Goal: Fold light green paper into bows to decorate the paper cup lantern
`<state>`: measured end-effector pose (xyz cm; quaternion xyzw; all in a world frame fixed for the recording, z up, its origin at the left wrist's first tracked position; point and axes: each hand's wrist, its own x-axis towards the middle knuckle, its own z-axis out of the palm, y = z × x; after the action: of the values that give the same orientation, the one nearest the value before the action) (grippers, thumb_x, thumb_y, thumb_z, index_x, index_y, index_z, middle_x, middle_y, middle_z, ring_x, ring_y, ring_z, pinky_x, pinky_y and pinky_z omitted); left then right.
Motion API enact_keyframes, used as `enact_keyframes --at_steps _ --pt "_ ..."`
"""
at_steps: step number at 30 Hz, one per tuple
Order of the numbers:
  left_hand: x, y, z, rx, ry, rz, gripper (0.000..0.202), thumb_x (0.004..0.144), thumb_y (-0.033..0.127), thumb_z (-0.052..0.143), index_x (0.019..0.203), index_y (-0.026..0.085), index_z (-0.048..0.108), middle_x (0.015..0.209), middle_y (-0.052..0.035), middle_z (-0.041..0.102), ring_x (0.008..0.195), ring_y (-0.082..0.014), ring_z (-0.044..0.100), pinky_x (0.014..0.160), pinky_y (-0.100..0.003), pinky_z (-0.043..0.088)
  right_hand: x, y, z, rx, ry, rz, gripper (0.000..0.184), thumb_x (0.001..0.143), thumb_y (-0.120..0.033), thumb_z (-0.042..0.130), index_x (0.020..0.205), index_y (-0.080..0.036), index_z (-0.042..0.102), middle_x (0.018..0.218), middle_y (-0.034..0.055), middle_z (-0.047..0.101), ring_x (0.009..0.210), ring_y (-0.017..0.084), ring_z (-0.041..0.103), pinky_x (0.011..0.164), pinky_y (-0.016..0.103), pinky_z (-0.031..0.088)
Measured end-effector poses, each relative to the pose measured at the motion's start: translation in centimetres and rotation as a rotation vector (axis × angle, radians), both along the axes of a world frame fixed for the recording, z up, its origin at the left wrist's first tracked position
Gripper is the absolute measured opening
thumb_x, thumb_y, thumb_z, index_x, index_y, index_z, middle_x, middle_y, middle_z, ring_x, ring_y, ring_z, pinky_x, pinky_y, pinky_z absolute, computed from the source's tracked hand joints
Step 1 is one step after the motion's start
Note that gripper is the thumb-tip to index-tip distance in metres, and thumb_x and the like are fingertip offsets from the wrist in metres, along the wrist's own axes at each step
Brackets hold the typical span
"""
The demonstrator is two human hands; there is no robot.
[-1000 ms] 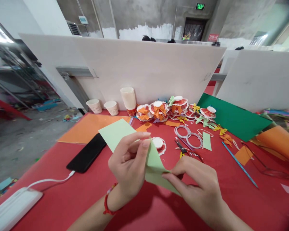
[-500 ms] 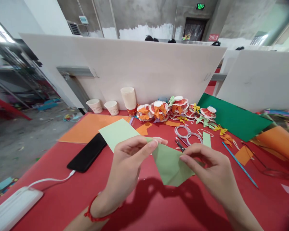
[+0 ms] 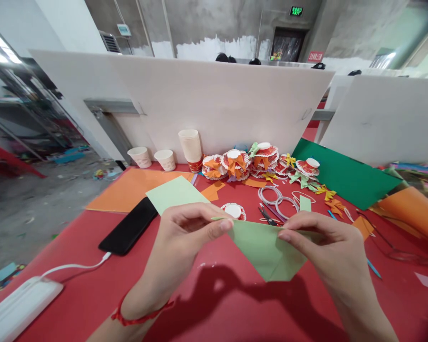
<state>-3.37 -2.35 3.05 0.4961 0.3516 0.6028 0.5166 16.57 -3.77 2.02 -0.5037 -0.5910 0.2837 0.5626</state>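
Observation:
A folded sheet of light green paper point(image 3: 271, 249) is held up over the red table, its folded edge on top and a blunt point hanging down. My left hand point(image 3: 189, 242) pinches its upper left corner between thumb and fingers. At the upper right edge, my right hand point(image 3: 321, 247) pinches it too, thumb facing me. Just behind the paper lie scissors point(image 3: 267, 216) and a red-and-white frilled paper piece with a white centre point(image 3: 233, 211). Another light green sheet point(image 3: 176, 194) lies flat beyond my left hand.
A black phone point(image 3: 128, 227) on a cable to a white power bank point(image 3: 24, 308) lies left. Paper cups point(image 3: 190, 145) and frilled paper crafts with bows point(image 3: 237, 164) line the white partition point(image 3: 214, 99). Orange sheets point(image 3: 124, 187), rings of clear tubing point(image 3: 287, 206) and a blue stick point(image 3: 374, 269) lie about.
Both hands have moved slightly apart, stretching the paper's top edge straighter and more level. The paper has shifted right and a little down, uncovering the frilled piece behind it.

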Motion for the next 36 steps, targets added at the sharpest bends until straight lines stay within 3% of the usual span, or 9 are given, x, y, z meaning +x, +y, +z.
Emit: enact_keyframes --at_steps 8,15,20,23,27,31,33,36 --pt "0.3 0.1 0.5 -0.138 -0.112 -0.033 0.016 0.057 0.011 0.075 0.046 0.017 0.066 0.057 -0.001 0.065 0.06 -0.0113 0.058 0.056 -0.02 0.046 -0.1 -0.6 0.2 0.175 -0.135 0.026 0.013 0.07 -0.015 0.075 0.063 -0.025 0.069 0.061 -0.0058 0.069 0.056 0.01 0.061 0.052 0.017 0.049" --pt "0.4 0.2 0.0 -0.063 -0.14 -0.137 0.026 0.072 0.023 0.07 0.049 0.018 0.058 0.062 -0.0003 0.061 0.061 -0.0123 0.05 0.056 -0.023 0.04 -0.1 -0.3 0.0 0.19 -0.146 0.049 0.014 0.07 -0.015 0.076 0.064 -0.026 0.069 0.06 -0.0074 0.069 0.056 0.008 0.062 0.051 0.014 0.048" --pt "0.2 0.1 -0.2 0.001 -0.033 -0.126 0.025 0.083 0.03 0.061 0.061 0.018 0.067 0.067 -0.0009 0.058 0.059 -0.0112 0.047 0.053 -0.024 0.037 -0.3 -0.1 -0.1 0.144 -0.119 0.066 0.014 0.069 -0.016 0.076 0.062 -0.026 0.069 0.06 -0.0061 0.07 0.056 0.009 0.062 0.052 0.016 0.049" --pt "0.2 0.7 -0.7 0.043 0.014 -0.091 0.027 0.086 0.033 0.058 0.065 0.018 0.068 0.071 -0.0013 0.06 0.059 -0.0114 0.049 0.054 -0.024 0.038 -0.4 -0.1 -0.2 0.122 -0.101 0.061 0.014 0.068 -0.016 0.076 0.062 -0.026 0.07 0.06 -0.0064 0.07 0.055 0.009 0.062 0.052 0.015 0.049" --pt "0.7 1.4 -2.1 0.119 0.043 0.023 0.039 0.087 0.047 0.053 0.061 0.018 0.063 0.078 -0.0038 0.065 0.075 -0.0172 0.058 0.063 -0.026 0.046 -0.6 0.1 -0.1 0.1 -0.065 0.019 0.014 0.067 -0.014 0.075 0.059 -0.025 0.069 0.056 -0.0071 0.069 0.051 0.008 0.062 0.049 0.012 0.049" --pt "2.5 0.9 -3.0 0.072 0.037 -0.046 0.034 0.081 0.051 0.058 0.086 0.019 0.066 0.08 -0.003 0.068 0.072 -0.0172 0.062 0.064 -0.027 0.051 -0.8 0.4 -0.2 0.071 -0.012 -0.033 0.013 0.066 -0.015 0.075 0.059 -0.025 0.069 0.055 -0.0066 0.069 0.052 0.008 0.063 0.05 0.012 0.05" --pt "3.5 0.5 -3.3 0.13 0.133 0.085 0.02 0.084 0.037 0.059 0.079 0.018 0.065 0.068 0.0001 0.065 0.063 -0.0136 0.06 0.057 -0.022 0.049 -0.9 0.6 -0.3 0.055 0.021 -0.033 0.012 0.066 -0.017 0.074 0.059 -0.024 0.069 0.056 -0.0061 0.069 0.052 0.008 0.063 0.049 0.012 0.05" --pt "3.8 0.3 -3.9 0.348 0.335 0.394 0.021 0.087 0.019 0.052 0.068 0.019 0.061 0.056 0.0041 0.059 0.049 -0.0088 0.052 0.046 -0.017 0.043 -1.3 0.6 -0.6 0.033 0.041 0.009 0.011 0.068 -0.018 0.072 0.059 -0.023 0.068 0.056 -0.0053 0.068 0.052 0.009 0.062 0.049 0.013 0.049"
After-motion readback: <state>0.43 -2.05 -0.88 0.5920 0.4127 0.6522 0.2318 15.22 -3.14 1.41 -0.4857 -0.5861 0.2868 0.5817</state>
